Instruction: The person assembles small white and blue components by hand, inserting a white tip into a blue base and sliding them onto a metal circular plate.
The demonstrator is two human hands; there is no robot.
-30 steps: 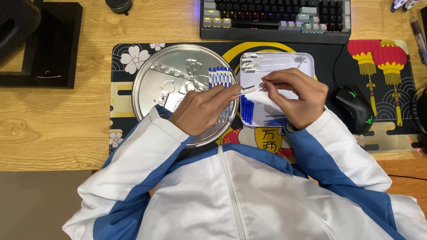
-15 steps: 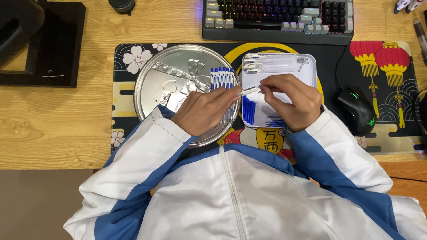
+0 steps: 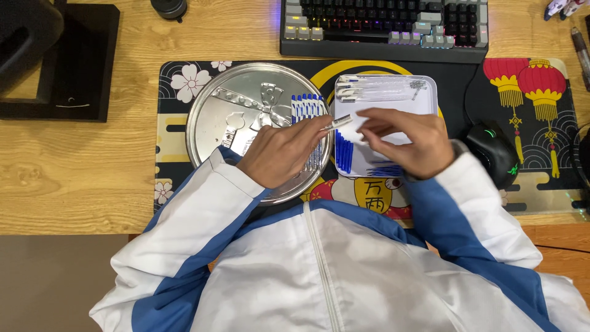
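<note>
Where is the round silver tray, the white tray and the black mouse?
round silver tray [image 3: 212,126]: head view, bare left part of its floor.
white tray [image 3: 424,98]: head view, bare upper right corner.
black mouse [image 3: 491,150]: head view, middle of its back.

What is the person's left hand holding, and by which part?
The left hand pinches a thin clear pen barrel by its near end, over the round metal tray; the far end points toward the right hand.

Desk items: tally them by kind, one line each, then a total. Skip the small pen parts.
Round metal trays: 1
White rectangular trays: 1
Keyboards: 1
Computer mice: 1
Desk mats: 1
Total: 5
The pen parts on both trays are too small and overlapped to count; the left hand holds one, with the right hand beside it.
</note>
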